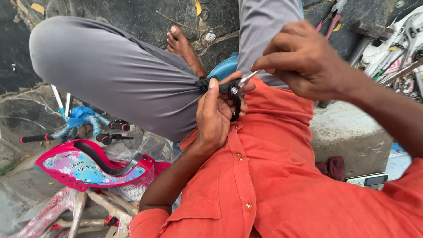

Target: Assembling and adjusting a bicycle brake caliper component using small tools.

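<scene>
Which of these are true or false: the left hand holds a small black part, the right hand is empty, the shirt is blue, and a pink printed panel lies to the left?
The left hand holds a small black part: true.
The right hand is empty: false, it pinches a thin silver tool at the part.
The shirt is blue: false, it is orange.
A pink printed panel lies to the left: true.
</scene>
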